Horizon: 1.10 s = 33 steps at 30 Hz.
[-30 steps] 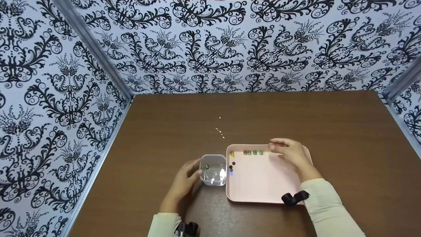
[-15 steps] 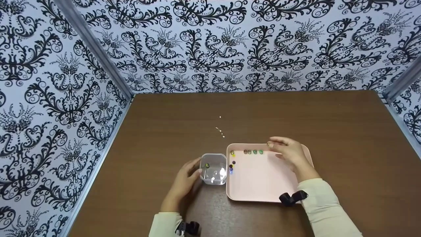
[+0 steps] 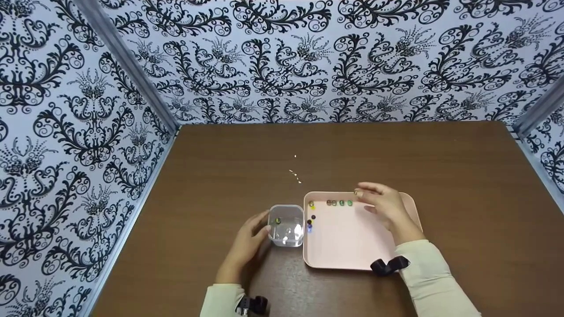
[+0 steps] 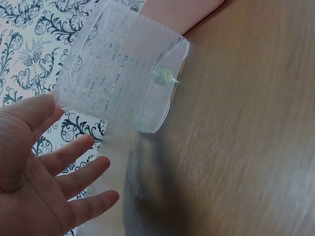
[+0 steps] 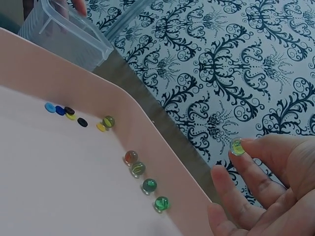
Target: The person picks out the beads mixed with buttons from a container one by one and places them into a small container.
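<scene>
My right hand [image 3: 387,206] pinches a glass marble [image 5: 237,146] with a yellow-green swirl between thumb and index finger, above the far side of the pink tray [image 3: 352,246]. Its other fingers are loosely bent. Several more marbles lie along the tray's far wall, among them a green marble [image 5: 161,203] and a reddish marble [image 5: 131,157]. Against the tray's left side stands a clear plastic container [image 3: 286,243] with a yellow-green marble [image 4: 162,76] inside. The left hand [image 3: 243,243] touches the container's left side with thumb and index finger, its remaining fingers extended and apart.
Small flat discs lie near the tray's left wall, including a blue disc [image 5: 50,107], a black disc [image 5: 82,122] and a yellow disc [image 5: 101,127]. Small pale specks [image 3: 295,175] dot the brown table [image 3: 211,176] beyond the container. Patterned walls [image 3: 282,61] border the table.
My right hand has drifted slightly left over the tray's far edge, the marble still pinched. The left hand and the container have stayed in place.
</scene>
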Each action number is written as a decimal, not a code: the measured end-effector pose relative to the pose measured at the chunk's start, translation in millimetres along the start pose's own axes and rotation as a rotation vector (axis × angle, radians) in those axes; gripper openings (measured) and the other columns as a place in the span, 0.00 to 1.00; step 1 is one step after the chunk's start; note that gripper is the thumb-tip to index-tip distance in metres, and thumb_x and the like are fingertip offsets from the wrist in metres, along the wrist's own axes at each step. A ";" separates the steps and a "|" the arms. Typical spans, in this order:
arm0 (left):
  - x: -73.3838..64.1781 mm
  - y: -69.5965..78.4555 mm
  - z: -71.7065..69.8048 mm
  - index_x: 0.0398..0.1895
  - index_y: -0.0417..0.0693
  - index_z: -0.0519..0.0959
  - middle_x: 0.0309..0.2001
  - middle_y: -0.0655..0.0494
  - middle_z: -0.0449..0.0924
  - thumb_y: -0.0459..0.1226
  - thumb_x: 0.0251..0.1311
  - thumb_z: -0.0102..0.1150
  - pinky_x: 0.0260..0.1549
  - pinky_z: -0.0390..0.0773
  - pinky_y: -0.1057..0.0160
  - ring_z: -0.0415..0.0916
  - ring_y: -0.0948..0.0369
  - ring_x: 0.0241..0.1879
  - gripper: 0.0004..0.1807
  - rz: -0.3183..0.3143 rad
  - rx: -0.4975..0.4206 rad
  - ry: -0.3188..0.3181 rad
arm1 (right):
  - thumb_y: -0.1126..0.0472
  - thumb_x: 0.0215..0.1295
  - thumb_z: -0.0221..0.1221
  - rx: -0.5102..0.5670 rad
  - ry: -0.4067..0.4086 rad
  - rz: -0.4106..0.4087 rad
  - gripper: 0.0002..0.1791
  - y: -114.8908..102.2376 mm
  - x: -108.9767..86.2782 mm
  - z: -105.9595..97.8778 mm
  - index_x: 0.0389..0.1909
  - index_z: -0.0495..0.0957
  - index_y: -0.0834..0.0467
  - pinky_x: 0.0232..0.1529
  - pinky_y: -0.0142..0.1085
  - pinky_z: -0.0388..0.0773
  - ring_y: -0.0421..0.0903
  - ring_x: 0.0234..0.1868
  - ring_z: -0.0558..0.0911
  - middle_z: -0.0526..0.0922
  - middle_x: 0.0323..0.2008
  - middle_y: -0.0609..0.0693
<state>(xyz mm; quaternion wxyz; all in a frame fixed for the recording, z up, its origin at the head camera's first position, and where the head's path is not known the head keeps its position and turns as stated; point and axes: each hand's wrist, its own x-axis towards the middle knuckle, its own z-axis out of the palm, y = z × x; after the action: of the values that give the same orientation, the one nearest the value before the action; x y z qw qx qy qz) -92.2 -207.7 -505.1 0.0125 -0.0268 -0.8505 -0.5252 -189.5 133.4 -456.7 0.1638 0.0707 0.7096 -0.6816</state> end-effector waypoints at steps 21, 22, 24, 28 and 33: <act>-0.6 -1.1 1.0 0.63 0.36 0.71 0.61 0.35 0.71 0.35 0.66 0.55 0.65 0.62 0.42 0.64 0.40 0.64 0.23 0.014 -0.032 0.007 | 0.63 0.65 0.61 0.039 -0.036 -0.019 0.27 -1.7 -3.9 18.7 0.63 0.69 0.67 0.49 0.37 0.80 0.40 0.45 0.84 0.85 0.42 0.40; -0.5 -1.4 1.1 0.63 0.36 0.72 0.61 0.35 0.71 0.35 0.66 0.55 0.65 0.62 0.42 0.64 0.40 0.64 0.23 0.015 -0.031 0.008 | 0.64 0.65 0.60 0.044 -0.037 -0.018 0.27 -1.5 -3.8 19.8 0.63 0.69 0.67 0.48 0.36 0.80 0.40 0.45 0.84 0.85 0.42 0.40; -0.6 -2.1 1.5 0.63 0.36 0.72 0.61 0.35 0.71 0.35 0.66 0.55 0.65 0.62 0.42 0.65 0.40 0.63 0.23 0.016 -0.023 0.010 | 0.65 0.64 0.61 0.050 -0.037 -0.017 0.26 -1.0 -3.6 21.8 0.62 0.69 0.67 0.45 0.34 0.80 0.40 0.44 0.84 0.85 0.42 0.40; -0.8 -2.2 1.7 0.62 0.36 0.72 0.60 0.35 0.71 0.35 0.66 0.56 0.64 0.62 0.41 0.65 0.40 0.63 0.23 0.022 -0.010 0.015 | 0.65 0.64 0.62 0.045 -0.040 -0.018 0.26 -0.9 -4.4 25.8 0.62 0.70 0.66 0.44 0.33 0.81 0.37 0.41 0.84 0.85 0.44 0.42; -0.7 -1.2 1.5 0.63 0.37 0.72 0.61 0.36 0.71 0.35 0.66 0.55 0.65 0.61 0.41 0.64 0.41 0.64 0.23 0.011 -0.023 0.017 | 0.64 0.64 0.61 0.020 -0.043 -0.024 0.26 -0.2 -5.4 32.0 0.62 0.70 0.67 0.51 0.40 0.79 0.38 0.41 0.83 0.85 0.44 0.43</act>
<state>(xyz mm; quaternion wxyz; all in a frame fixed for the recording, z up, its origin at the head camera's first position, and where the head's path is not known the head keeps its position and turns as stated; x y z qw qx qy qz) -91.6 -206.9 -506.9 0.0223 -0.0271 -0.8442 -0.5349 -180.1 102.3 -455.2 0.1702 0.0491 0.6998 -0.6920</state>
